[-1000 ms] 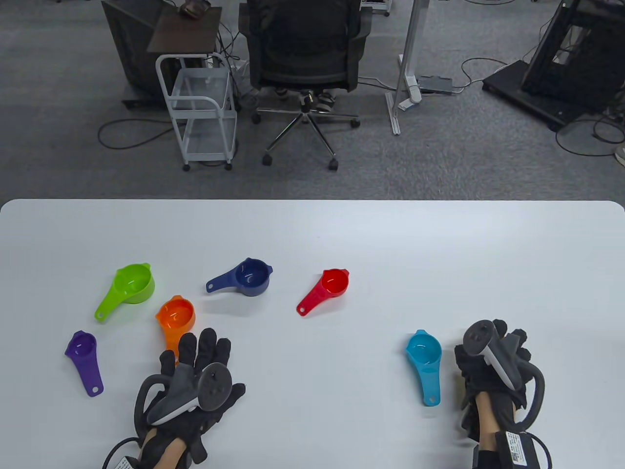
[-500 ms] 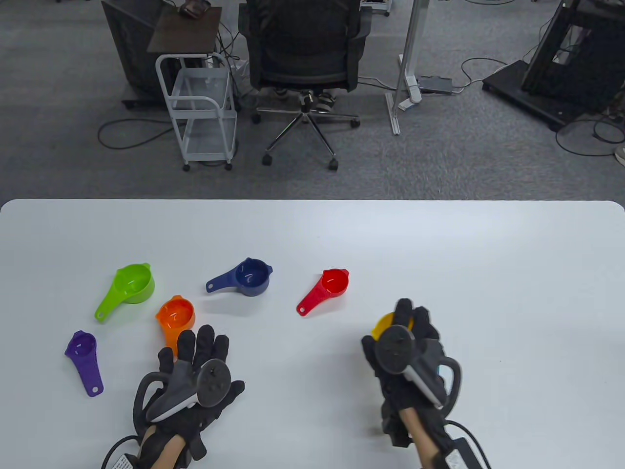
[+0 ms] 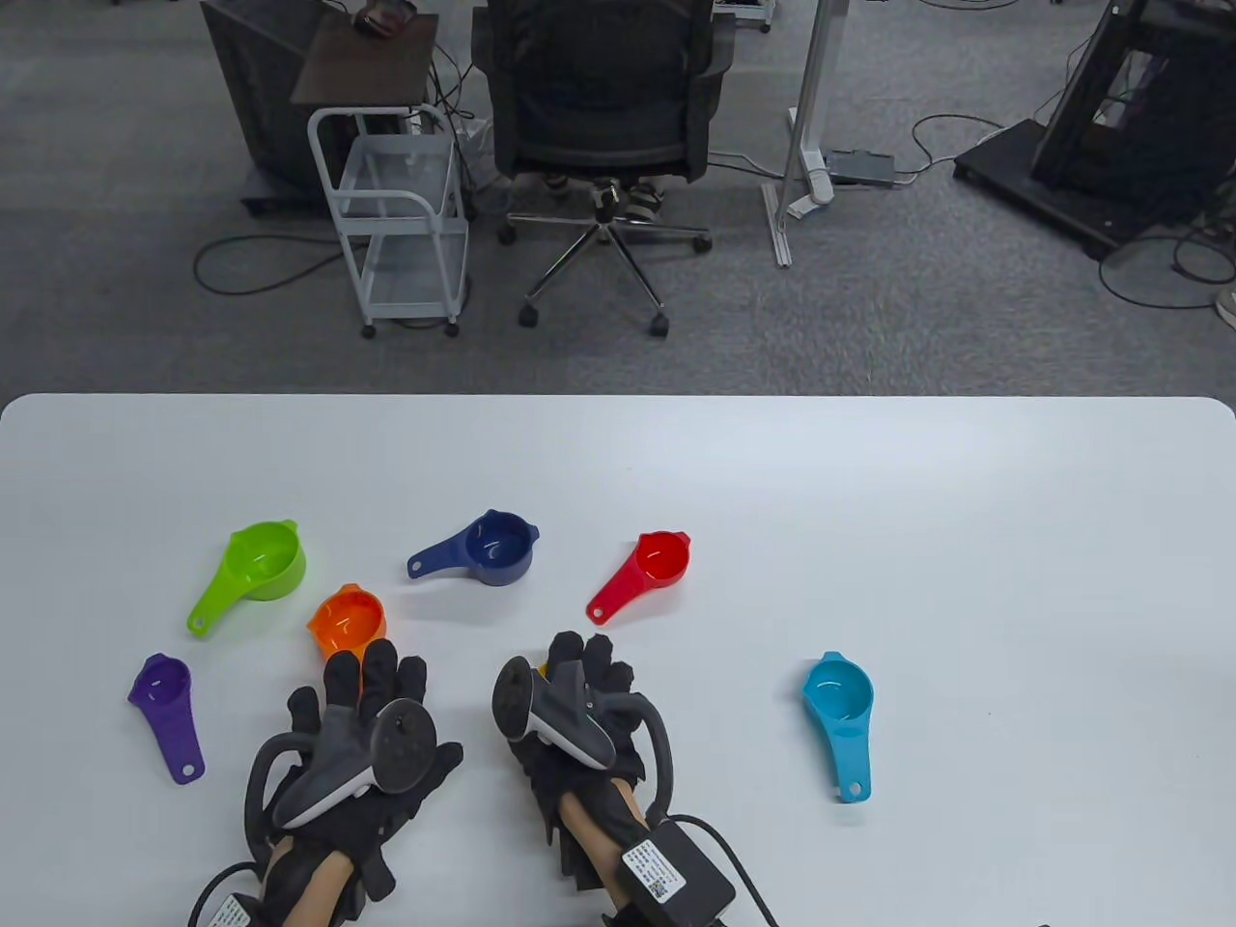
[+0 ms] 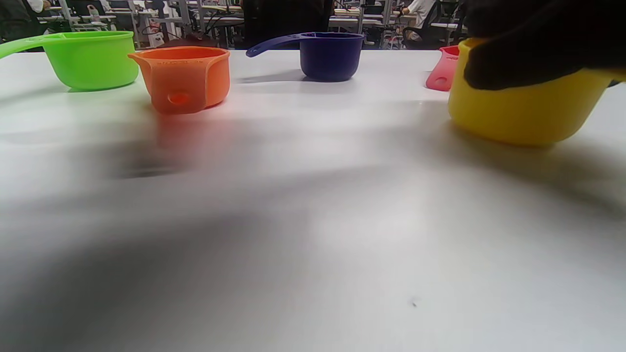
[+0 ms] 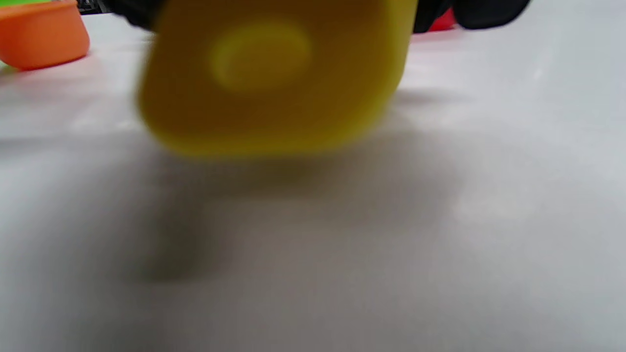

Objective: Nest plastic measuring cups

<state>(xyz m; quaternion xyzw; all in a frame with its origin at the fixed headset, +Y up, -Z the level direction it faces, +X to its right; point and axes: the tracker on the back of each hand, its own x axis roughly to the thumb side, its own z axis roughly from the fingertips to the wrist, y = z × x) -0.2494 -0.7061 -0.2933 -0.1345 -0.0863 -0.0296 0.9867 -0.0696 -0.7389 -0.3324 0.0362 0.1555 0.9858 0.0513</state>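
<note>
My right hand [image 3: 579, 690] grips a yellow measuring cup [image 4: 518, 110] and holds it low over the table; the cup also shows in the right wrist view [image 5: 274, 78], and the hand hides nearly all of it in the table view. My left hand [image 3: 372, 700] lies flat and empty just below the orange cup [image 3: 348, 621]. The green cup [image 3: 256, 565], navy cup [image 3: 492, 548], red cup [image 3: 652, 565], purple cup [image 3: 166, 700] and light blue cup [image 3: 838, 710] lie apart on the white table [image 3: 869, 502].
The orange cup [image 4: 183, 78], green cup [image 4: 83, 58] and navy cup [image 4: 325, 56] stand ahead in the left wrist view. An office chair [image 3: 599, 126] and a white cart [image 3: 401, 212] stand on the floor beyond the table's far edge.
My right hand carried the yellow cup leftward from the right side to beside my left hand, uncovering the light blue cup. My left hand shifted slightly left.
</note>
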